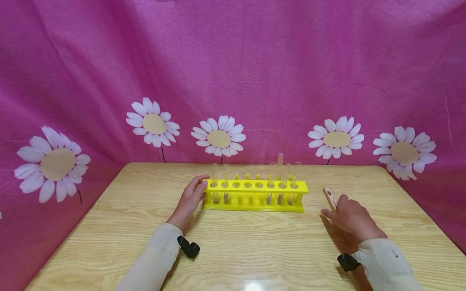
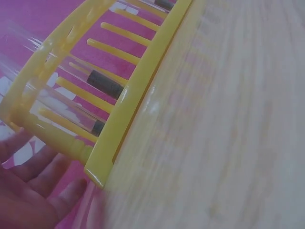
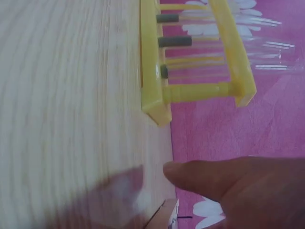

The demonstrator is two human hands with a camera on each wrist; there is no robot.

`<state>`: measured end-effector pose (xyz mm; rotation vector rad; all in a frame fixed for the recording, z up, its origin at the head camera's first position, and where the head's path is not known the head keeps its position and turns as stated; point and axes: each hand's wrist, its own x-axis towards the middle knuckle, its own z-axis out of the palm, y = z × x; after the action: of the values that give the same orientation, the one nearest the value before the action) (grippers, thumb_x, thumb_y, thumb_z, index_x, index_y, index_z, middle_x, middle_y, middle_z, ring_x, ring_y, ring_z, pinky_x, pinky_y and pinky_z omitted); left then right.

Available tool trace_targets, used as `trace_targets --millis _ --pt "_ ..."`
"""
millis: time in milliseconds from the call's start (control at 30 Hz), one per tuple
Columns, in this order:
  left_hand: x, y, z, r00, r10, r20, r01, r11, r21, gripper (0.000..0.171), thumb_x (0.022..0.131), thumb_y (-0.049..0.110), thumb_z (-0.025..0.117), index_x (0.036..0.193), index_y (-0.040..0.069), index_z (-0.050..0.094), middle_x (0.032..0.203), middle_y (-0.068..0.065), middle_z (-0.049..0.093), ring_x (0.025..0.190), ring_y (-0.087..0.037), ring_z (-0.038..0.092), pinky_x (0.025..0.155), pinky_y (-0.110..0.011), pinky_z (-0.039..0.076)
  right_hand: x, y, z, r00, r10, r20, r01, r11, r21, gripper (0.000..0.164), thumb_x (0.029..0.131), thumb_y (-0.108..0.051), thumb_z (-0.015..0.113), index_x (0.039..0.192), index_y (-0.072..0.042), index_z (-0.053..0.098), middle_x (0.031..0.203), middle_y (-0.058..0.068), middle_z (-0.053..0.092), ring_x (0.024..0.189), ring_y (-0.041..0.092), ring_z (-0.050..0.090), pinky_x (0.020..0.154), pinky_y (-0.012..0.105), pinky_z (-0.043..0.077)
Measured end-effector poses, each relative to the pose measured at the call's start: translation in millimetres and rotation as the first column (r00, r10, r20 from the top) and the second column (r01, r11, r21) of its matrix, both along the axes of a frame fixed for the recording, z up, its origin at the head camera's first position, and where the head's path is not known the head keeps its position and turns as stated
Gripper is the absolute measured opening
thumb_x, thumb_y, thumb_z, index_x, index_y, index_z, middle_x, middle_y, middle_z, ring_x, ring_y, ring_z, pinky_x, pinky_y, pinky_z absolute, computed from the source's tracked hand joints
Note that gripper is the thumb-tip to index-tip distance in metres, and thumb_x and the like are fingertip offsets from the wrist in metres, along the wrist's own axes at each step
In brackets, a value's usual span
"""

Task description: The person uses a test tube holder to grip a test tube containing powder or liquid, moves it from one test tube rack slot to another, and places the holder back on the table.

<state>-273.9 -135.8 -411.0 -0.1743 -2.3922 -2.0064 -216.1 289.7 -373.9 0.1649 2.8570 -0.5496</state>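
Observation:
A yellow test tube rack [image 1: 251, 208] stands on the table, several glass test tubes upright in its holes. Dark grey material [image 2: 106, 84] lies in the bottoms of the tubes. At the rack's left end is my left hand [image 1: 190, 200], touching it with fingers spread and fairly straight beside the end post [image 2: 52, 135]. To the right of the rack, my right hand [image 1: 353, 218] holds a wooden test tube clamp [image 1: 329, 199], tilted up toward the left. Only the clamp's tip [image 3: 164, 214] shows in the right wrist view; the fingers hide the rest.
One more tube [image 1: 280, 159] stands higher behind the rack's right half, rounded end up. Short yellow pegs [image 1: 247, 176] line the rack's back. A pink cloth [image 1: 255, 81] with white flowers hangs behind the wooden table [image 1: 255, 250].

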Motion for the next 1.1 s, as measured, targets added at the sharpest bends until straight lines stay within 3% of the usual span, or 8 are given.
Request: trace_targets --millis 400,733,1100 --pt "-3.5 -2.7 -12.0 0.998 -0.035 -0.045 0.037 0.998 0.054 0.043 0.101 0.033 0.048 0.139 0.011 0.047 0.145 -0.01 0.041 0.128 -0.028 0.042 0.107 -0.049 0.034 -13.8 1.8 -0.7 0.995 0.021 -0.094 -0.012 0.996 0.092 0.035 0.085 -0.026 0.073 0.083 0.005 0.058 0.068 0.01 0.052 0.062 0.025 0.048 0.056 0.034 0.04" --pt "-3.8 -1.9 -16.3 0.997 -0.064 -0.046 0.066 0.997 0.05 0.047 0.1 0.035 0.051 0.141 0.013 0.046 0.143 -0.005 0.044 0.129 -0.023 0.041 0.109 -0.046 0.031 -19.4 1.9 -0.2 0.991 0.032 -0.13 -0.013 0.99 0.144 0.031 0.081 -0.022 0.076 0.079 0.005 0.06 0.065 0.01 0.056 0.06 0.026 0.051 0.058 0.038 0.045" --pt "-3.3 -2.8 -17.9 0.995 -0.098 0.01 0.098 0.993 0.063 0.052 0.097 0.034 0.058 0.143 0.016 0.042 0.141 -0.004 0.047 0.122 -0.023 0.046 0.108 -0.039 0.034 -19.7 -5.8 0.9 0.991 -0.007 -0.131 0.03 0.984 0.176 0.031 0.082 -0.021 0.073 0.081 0.007 0.06 0.066 0.012 0.058 0.061 0.027 0.054 0.058 0.04 0.049"
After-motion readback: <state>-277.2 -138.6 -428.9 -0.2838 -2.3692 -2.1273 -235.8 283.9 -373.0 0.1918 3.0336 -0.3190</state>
